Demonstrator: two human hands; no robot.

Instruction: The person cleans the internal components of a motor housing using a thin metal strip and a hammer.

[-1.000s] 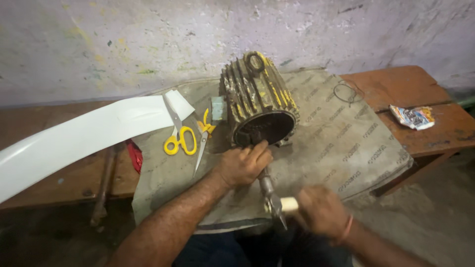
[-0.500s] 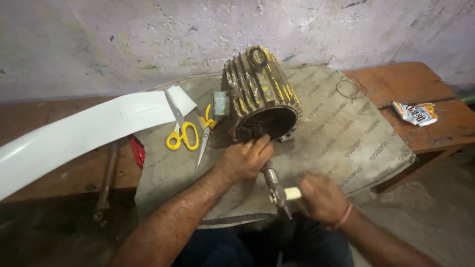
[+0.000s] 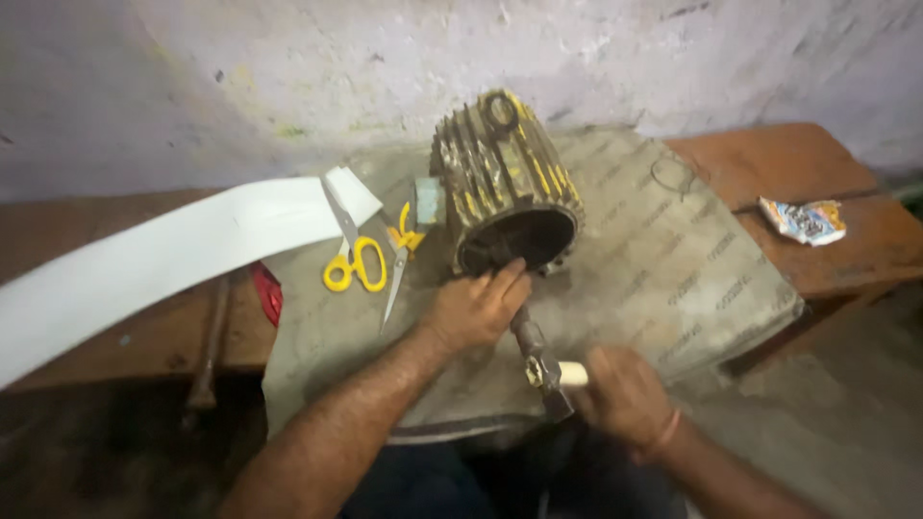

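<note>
On the grey mat (image 3: 673,279) lies the ribbed, yellow-streaked metal motor housing (image 3: 505,183); left hand (image 3: 476,309) pinches a dark steel punch (image 3: 527,332) against its mouth (steadying it); right hand (image 3: 623,392) grips a pale-handled hammer (image 3: 553,377).

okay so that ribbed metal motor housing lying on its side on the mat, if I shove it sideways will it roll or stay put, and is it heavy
The motor housing looks like thick finned metal, so it is probably heavy for its size. Lying on its round side, it could roll, though the ribs and the grey mat may check that. The left hand at its open mouth probably steadies it.
</note>
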